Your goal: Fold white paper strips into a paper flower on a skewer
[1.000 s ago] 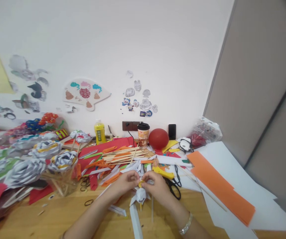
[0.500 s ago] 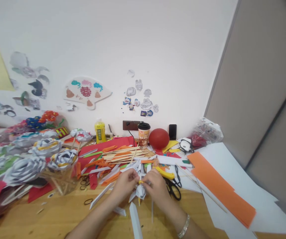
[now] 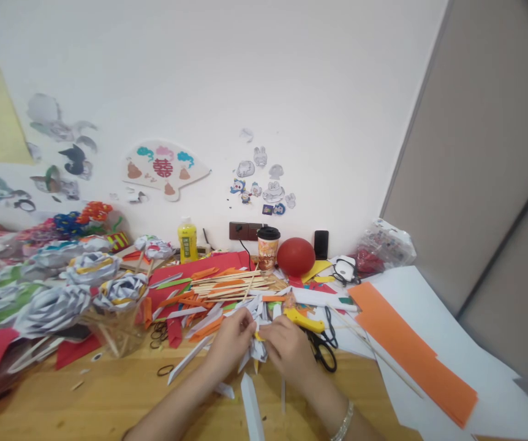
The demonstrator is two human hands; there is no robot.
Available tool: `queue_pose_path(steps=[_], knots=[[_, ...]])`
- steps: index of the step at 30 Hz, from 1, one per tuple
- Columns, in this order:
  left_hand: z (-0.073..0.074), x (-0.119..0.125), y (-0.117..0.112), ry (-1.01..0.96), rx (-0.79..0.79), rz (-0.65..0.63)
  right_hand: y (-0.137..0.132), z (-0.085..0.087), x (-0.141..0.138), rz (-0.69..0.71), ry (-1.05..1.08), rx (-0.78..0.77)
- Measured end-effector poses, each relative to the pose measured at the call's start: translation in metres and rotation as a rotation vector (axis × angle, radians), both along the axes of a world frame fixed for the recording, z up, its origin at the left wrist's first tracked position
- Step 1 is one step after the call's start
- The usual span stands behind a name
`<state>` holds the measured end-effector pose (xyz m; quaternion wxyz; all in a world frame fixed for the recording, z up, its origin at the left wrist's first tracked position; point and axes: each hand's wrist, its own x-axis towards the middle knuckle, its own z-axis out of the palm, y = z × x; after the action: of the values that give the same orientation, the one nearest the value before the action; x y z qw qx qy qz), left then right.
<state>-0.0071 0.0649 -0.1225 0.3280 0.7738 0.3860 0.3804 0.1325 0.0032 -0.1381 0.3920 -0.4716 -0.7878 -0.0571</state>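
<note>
Between my hands is a small white folded-paper flower (image 3: pixel 258 351) with a bit of yellow in its middle. My left hand (image 3: pixel 234 334) is closed in a pinch at the flower's left side. From the right, my right hand (image 3: pixel 286 344) also pinches it, its fingers bent over the yellow part. The exact grip of the fingertips is partly hidden. A folded white paper strip (image 3: pixel 252 404) lies on the wood just below the flower. Right of my right hand are black-handled scissors (image 3: pixel 323 350) and a yellow-handled tool (image 3: pixel 305 320).
Wooden sticks (image 3: pixel 227 285) and folded paper strips pile up behind my hands. Paper roses (image 3: pixel 52 309) crowd the left. Orange paper (image 3: pixel 415 352) lies over white sheets (image 3: pixel 494 392) at right. A lidded cup (image 3: pixel 267 250), a red balloon (image 3: pixel 296 257) and a yellow bottle (image 3: pixel 187 242) stand by the wall.
My right hand's fingers have shifted slightly left and curled further over the flower. My left hand keeps its pinch. The whole view has moved a little.
</note>
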Motion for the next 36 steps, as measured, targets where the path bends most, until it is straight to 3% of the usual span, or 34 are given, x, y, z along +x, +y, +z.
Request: queue_pose_path(steps=[8,14,21,28,36], knots=[[-0.005,-0.003,0.004,-0.002,0.079,0.07,-0.004,0.0,-0.01,0.0,-0.028,0.001],[-0.002,-0.002,0.001,0.05,0.09,0.063,-0.005,-0.002,-0.014,-0.088,0.007,0.001],[-0.004,-0.004,0.008,0.082,0.11,0.086,-0.002,-0.006,-0.016,-0.062,-0.064,-0.005],[-0.006,-0.003,0.003,0.092,0.152,0.115,-0.003,-0.005,-0.015,-0.095,0.046,-0.006],[-0.008,-0.005,0.009,0.073,0.138,0.127,-0.002,-0.01,-0.018,-0.08,-0.05,0.039]])
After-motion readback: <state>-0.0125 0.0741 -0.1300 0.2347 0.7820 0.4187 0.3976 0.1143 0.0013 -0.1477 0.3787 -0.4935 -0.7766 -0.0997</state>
